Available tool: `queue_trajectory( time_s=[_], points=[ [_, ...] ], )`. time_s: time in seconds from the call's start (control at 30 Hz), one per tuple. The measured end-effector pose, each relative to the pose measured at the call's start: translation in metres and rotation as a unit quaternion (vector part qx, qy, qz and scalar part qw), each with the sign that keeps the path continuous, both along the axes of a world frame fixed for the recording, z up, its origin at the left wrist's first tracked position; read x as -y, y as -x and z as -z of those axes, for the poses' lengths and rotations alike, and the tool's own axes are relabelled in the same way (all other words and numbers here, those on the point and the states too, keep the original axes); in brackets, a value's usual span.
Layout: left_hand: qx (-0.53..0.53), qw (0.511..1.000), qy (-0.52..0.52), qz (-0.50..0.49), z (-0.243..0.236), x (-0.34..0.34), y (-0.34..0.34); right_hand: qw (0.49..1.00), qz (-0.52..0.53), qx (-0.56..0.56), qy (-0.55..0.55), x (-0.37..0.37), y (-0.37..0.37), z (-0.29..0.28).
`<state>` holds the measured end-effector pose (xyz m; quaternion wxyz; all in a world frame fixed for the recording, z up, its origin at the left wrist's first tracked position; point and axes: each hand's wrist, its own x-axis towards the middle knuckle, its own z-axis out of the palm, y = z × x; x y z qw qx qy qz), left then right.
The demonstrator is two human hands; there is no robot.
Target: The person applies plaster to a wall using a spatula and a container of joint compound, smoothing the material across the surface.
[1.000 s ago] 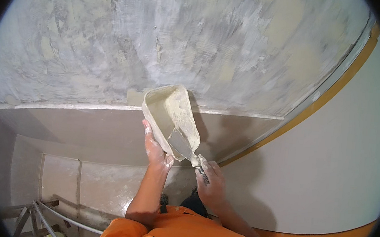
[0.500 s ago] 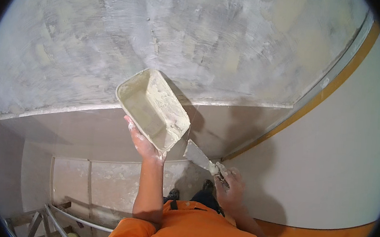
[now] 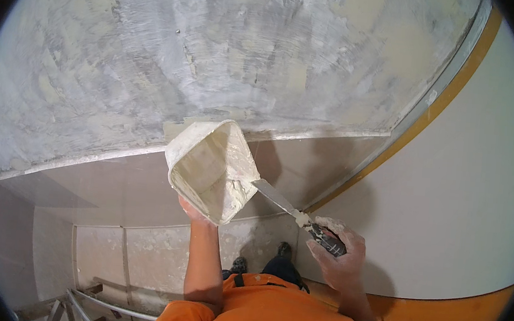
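Note:
My left hand grips a white plastic tub from beneath, its fingers mostly hidden behind it. The tub is tilted, with its opening turned toward me and to the right. Pale cream filler coats its inner right side and lower corner. In my right hand is a putty knife with a dark handle, smeared with filler near the blade. The blade's tip meets the tub's right rim. Whitish residue covers the fingers of my right hand.
Ahead rises a wall with patchy grey and cream filler, ending in a pale lower edge. A recess lies below it. An orange-edged white panel curves along the right. Metal tubes stand at lower left, and my shoes show on the floor.
The tub has tipped over more, its opening turning toward the right. My right hand has risen and moved right, bringing the putty knife's blade to the tub's rim.

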<state>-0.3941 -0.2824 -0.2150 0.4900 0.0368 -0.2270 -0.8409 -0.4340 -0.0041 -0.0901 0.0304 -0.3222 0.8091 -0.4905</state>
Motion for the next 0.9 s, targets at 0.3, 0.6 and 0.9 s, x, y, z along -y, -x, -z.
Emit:
queue_trajectory(
  time_s=[0.3,0.6,0.9],
  points=[
    [0.023,0.999,0.027,0.021,0.004,-0.005,0.0,0.974,-0.088,-0.209,-0.03,0.019,0.003,-0.009],
    [0.084,0.996,0.037,-0.007,0.003,-0.009,0.003,0.946,-0.162,-0.241,-0.142,0.027,-0.005,0.008],
    [0.112,0.993,-0.025,0.006,-0.025,-0.017,0.012,0.941,-0.193,-0.234,-0.146,0.02,0.053,0.0]
  ],
)
